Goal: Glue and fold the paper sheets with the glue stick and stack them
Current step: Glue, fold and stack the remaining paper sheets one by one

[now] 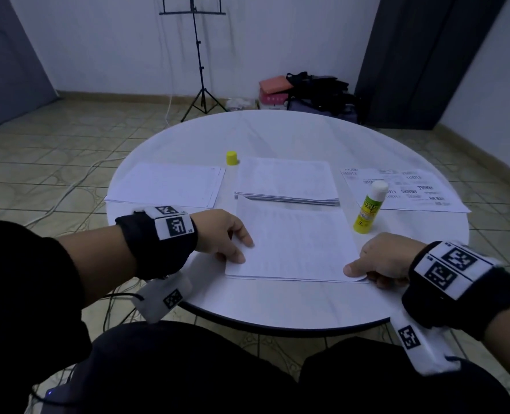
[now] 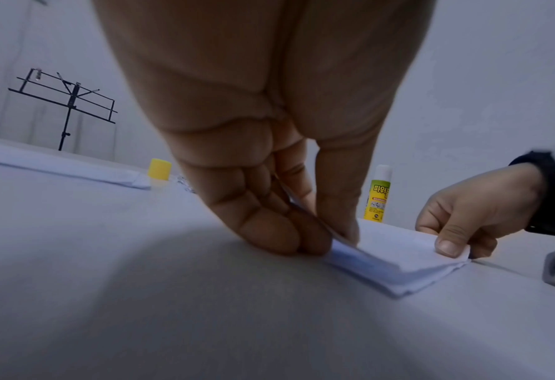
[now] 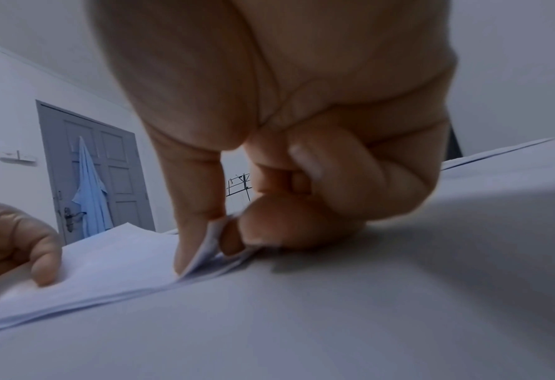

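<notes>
On the white table (image 1: 292, 135), the left hand (image 1: 222, 234) pinches the near left corner of the folded paper sheet (image 1: 295, 243). The right hand (image 1: 382, 259) pinches its near right corner; the uncapped glue stick (image 1: 367, 207) stands just beyond.

White walls (image 1: 113, 40), tiled floor (image 1: 53, 150), music stand (image 1: 200, 55).
</notes>
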The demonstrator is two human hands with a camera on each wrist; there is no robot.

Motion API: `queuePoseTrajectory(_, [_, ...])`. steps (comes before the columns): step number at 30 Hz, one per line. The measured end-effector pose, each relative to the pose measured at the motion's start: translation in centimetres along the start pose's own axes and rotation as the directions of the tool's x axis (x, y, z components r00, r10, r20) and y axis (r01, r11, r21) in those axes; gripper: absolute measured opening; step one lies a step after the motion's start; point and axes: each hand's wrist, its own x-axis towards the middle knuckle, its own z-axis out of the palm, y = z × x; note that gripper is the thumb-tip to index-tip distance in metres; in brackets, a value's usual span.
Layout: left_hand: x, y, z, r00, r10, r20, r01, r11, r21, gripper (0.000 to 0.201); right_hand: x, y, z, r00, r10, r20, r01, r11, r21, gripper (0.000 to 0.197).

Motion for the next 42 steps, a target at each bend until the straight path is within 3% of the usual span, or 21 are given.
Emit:
queuePoseTrajectory(31, [0.3, 0.3, 0.3, 1.0, -0.012, -0.011, 0.013, 0.991, 0.135, 0.031, 0.4, 0.6, 0.4, 1.0, -0.018, -0.013, 0.019, 0.999, 0.04, 0.035])
queuePoseTrajectory(33, [0.2, 0.4, 0.3, 1.0, -0.022, 0.012, 0.02, 0.985, 0.173, 0.043, 0.4, 0.5, 0.5, 0.998, -0.03, -0.051, 0.033, 0.998, 0.059, 0.029])
queuePoseTrajectory(37, [0.1, 0.8, -0.3, 0.991, -0.098, 0.092, 0.061, 0.938, 0.342, 0.06, 0.0, 0.6, 0.2, 0.989, -0.114, -0.094, 0.116, 0.993, 0.006, 0.068])
queuePoseTrajectory(42, [0.1, 3.2, -1.6, 0.978, -0.138, 0.16, 0.02, 0.813, 0.582, 0.065, 0.3, 1.0, -0.7, 0.987, -0.158, -0.003, 0.157, 0.984, -0.083, 0.068])
